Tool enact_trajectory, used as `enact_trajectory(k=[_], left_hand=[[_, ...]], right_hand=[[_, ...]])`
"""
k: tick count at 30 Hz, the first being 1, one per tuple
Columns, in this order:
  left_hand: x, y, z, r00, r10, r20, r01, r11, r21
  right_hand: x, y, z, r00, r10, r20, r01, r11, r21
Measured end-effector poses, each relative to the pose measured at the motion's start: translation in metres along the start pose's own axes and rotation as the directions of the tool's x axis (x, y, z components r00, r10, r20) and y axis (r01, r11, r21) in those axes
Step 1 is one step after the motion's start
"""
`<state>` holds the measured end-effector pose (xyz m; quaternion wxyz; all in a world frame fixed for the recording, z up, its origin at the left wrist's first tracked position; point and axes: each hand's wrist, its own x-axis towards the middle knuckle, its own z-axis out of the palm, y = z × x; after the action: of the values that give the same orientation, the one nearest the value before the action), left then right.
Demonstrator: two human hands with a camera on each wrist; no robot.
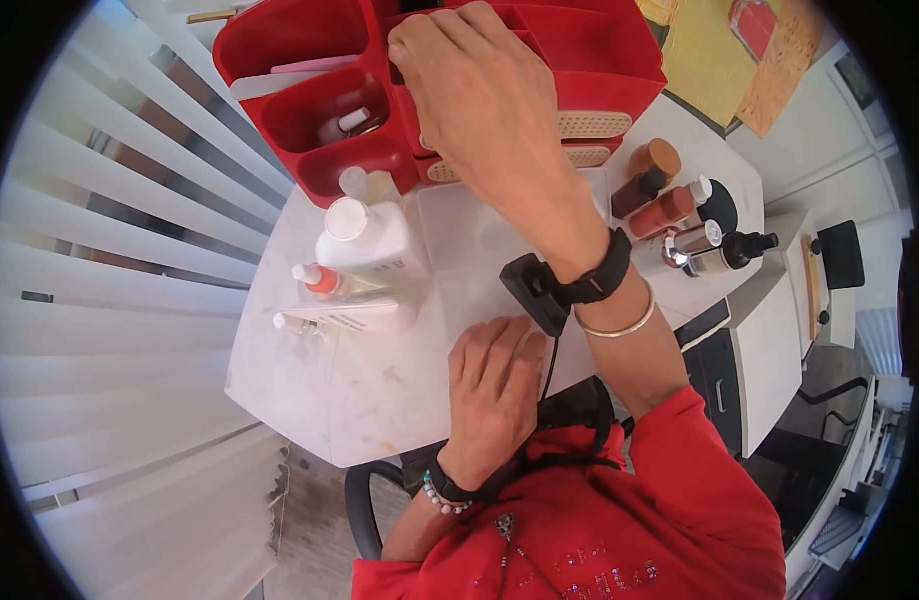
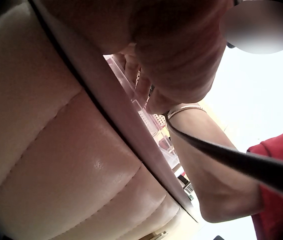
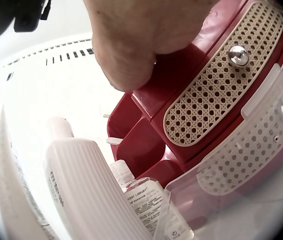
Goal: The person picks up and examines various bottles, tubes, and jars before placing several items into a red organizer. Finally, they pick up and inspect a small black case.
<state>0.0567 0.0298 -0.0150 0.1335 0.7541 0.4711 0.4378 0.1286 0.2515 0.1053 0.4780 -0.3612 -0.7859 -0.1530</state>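
Note:
A red desk organizer (image 1: 380, 60) with several compartments stands at the far side of the white table. My right hand (image 1: 485, 95) reaches over its middle, fingers bent down into it and the fingertips hidden. From the right wrist, the hand (image 3: 141, 35) overlaps the organizer's top, above a woven drawer front (image 3: 224, 75) with a silver knob. What the right fingers hold, I cannot tell. My left hand (image 1: 495, 385) rests at the table's near edge, fingers loosely extended. A clear plastic tray (image 1: 460, 235) lies in front of the organizer.
Left of the tray stand a large white bottle (image 1: 375, 240), a small bottle with red liquid (image 1: 320, 278) and a white packet (image 1: 355, 312). Several bottles, including a red one (image 1: 670, 208) and a black one (image 1: 730, 254), stand right of the organizer. White blinds (image 1: 130, 220) border the left side.

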Motion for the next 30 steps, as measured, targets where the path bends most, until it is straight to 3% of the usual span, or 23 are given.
enact_trajectory(k=[14, 23, 25, 30], left_hand=[[-0.001, 0.0, -0.001, 1.0, -0.01, 0.001, 0.01, 1.0, 0.002], [0.0, -0.003, -0.001, 1.0, -0.012, 0.004, 0.012, 1.0, -0.005], [0.0, -0.003, -0.001, 1.0, -0.007, 0.01, 0.007, 1.0, 0.003], [0.0, -0.004, 0.001, 1.0, -0.011, 0.011, 0.011, 1.0, -0.006]], right_hand=[[-0.003, 0.006, 0.005, 0.999, -0.033, -0.015, 0.033, 0.999, 0.029], [-0.004, 0.002, -0.004, 0.996, -0.001, 0.085, 0.0, 1.0, 0.012], [-0.009, 0.008, 0.001, 0.999, -0.036, 0.021, 0.035, 0.998, 0.056], [-0.01, 0.007, -0.001, 0.999, -0.035, 0.035, 0.034, 0.999, 0.02]])
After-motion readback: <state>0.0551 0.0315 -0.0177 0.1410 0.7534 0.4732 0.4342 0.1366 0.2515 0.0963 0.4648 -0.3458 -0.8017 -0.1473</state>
